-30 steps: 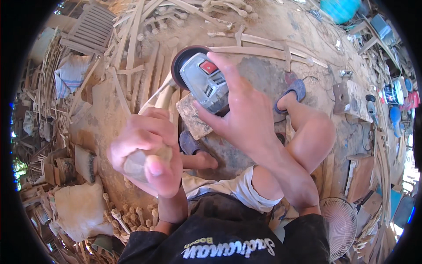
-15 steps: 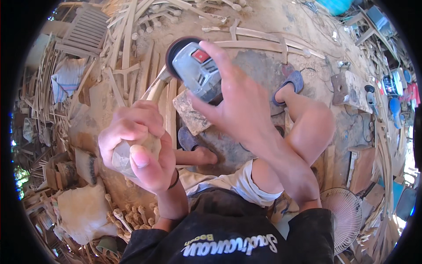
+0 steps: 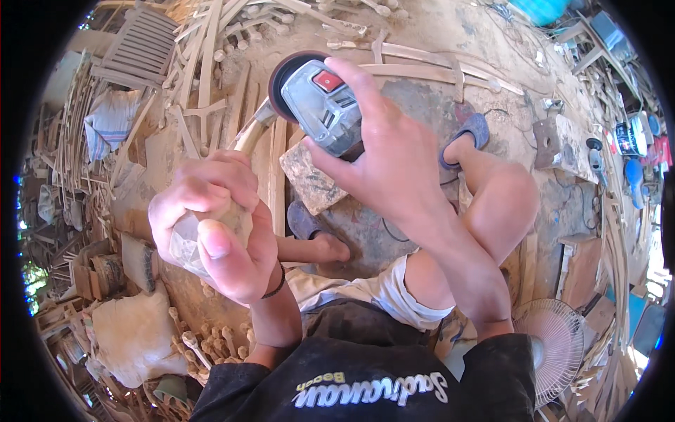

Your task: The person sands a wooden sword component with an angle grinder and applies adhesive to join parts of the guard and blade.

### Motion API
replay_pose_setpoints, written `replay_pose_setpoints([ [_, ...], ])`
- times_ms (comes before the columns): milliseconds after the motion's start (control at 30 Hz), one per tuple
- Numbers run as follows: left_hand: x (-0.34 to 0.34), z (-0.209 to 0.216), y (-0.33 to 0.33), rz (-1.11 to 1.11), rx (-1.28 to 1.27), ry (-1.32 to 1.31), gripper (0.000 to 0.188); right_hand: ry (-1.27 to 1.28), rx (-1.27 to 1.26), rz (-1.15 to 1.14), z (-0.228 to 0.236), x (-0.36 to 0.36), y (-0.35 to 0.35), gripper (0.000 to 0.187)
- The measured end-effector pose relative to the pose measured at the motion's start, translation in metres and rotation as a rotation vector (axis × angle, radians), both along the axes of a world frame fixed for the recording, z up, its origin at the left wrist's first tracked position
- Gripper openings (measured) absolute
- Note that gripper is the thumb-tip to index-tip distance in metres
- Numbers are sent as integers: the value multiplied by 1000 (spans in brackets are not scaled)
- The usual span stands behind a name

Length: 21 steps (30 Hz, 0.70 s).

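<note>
My left hand (image 3: 242, 264) is closed around a pale wooden stick with a knob-like end. The faceted wooden knob (image 3: 186, 243) shows between my fingers and thumb, and the narrow carved shaft (image 3: 247, 135) sticks out past my knuckles. My right hand (image 3: 404, 158) grips a handheld power sander (image 3: 320, 105), grey with a red switch. At the shaft's far end is its round dark disc (image 3: 281, 74), touching or very close to the wood; I cannot tell which. Part of the sander's body is hidden behind my right hand.
A stained block (image 3: 309, 179) stands between my feet. Long wooden strips (image 3: 415, 72) lie on the floor ahead. Several knobbed sticks (image 3: 211, 341) are piled at lower left. A slatted wooden panel (image 3: 140, 46) lies at far left; a fan (image 3: 559, 348) stands at lower right.
My left hand and the knob have shifted slightly left and tilted, showing more of the knob's facets. The sander has moved a little to the right in the view.
</note>
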<state>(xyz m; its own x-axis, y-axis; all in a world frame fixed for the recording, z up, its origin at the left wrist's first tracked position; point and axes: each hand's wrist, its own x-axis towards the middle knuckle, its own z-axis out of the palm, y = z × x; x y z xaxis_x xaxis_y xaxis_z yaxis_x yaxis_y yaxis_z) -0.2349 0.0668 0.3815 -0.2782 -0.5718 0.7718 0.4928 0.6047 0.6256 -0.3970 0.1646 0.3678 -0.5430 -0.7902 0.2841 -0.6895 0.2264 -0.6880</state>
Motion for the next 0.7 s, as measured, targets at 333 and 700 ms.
replay_pose_setpoints([
  [333, 19, 3, -19, 41, -41, 57, 33, -11, -291, -170, 2, -35, -1, 76],
  [700, 21, -1, -12, 27, 0, 19, 39, 8, -107, 116, 8, 13, -16, 82],
])
